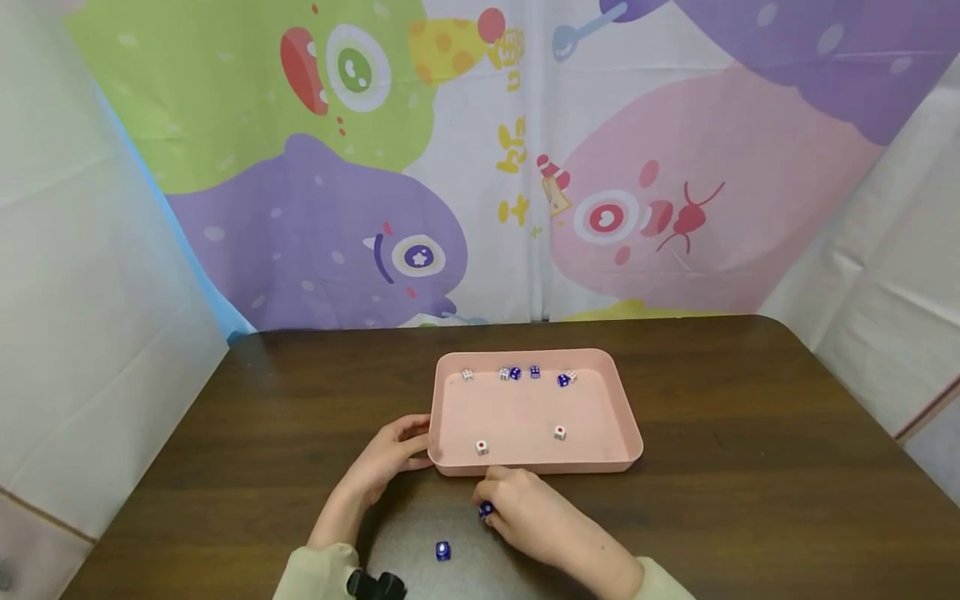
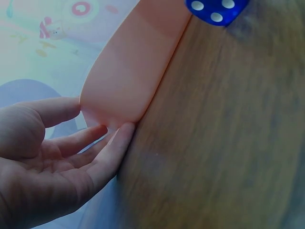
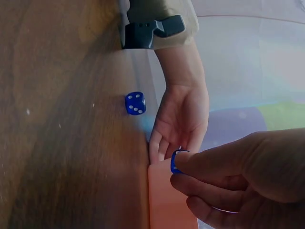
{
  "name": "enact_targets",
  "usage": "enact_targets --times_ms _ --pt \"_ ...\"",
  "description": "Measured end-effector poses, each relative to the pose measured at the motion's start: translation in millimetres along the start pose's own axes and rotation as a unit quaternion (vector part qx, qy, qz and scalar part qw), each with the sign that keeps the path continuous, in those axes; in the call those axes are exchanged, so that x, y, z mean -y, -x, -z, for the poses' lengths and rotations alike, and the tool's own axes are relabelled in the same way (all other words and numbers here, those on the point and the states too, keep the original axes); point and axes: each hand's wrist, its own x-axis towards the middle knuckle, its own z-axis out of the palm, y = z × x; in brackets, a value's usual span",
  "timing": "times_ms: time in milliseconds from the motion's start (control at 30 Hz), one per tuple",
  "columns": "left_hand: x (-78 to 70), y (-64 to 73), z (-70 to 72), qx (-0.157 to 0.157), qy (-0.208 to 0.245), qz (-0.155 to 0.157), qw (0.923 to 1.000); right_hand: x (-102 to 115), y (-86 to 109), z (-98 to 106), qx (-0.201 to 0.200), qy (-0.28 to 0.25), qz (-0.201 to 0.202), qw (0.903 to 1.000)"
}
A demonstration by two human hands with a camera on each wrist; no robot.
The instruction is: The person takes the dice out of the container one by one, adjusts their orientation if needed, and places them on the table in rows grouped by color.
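I'm seeing the left hand (image 1: 386,457) touching the pink tray (image 1: 525,410) at its near left corner, its fingers extended and loosely spread. A loose blue die (image 1: 443,551) is lying on the table (image 1: 750,433), in front of that corner. Along the tray's far edge, from the left, a first white die (image 1: 467,375), a second white die (image 1: 504,374), a first blue die (image 1: 515,373), a second blue die (image 1: 535,372), a third blue die (image 1: 563,380) and a third white die (image 1: 572,376) are sitting. A red-pipped white die (image 1: 482,447) is resting toward the near left corner. In front of the near edge, I'm watching fingers of the right hand (image 1: 525,507) pinching a held blue die (image 1: 486,508). Another red-pipped die (image 1: 559,432) is lying right of the tray's middle.
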Motion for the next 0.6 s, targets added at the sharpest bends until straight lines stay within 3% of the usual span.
enact_targets --times_ms 200,400,600 --pt "1.1 1.9 -1.4 -0.007 0.003 0.002 1.0 5 0.8 -5 0.023 -0.015 -0.005 0.9996" --pt "-1.0 2.6 -0.5 0.008 -0.001 -0.006 1.0 8 2.7 -10 0.031 0.007 0.011 0.9994" --pt "-2.4 1.5 -2.4 -0.006 0.001 0.003 1.0 7 3.8 -13 0.052 0.014 0.016 0.9984"
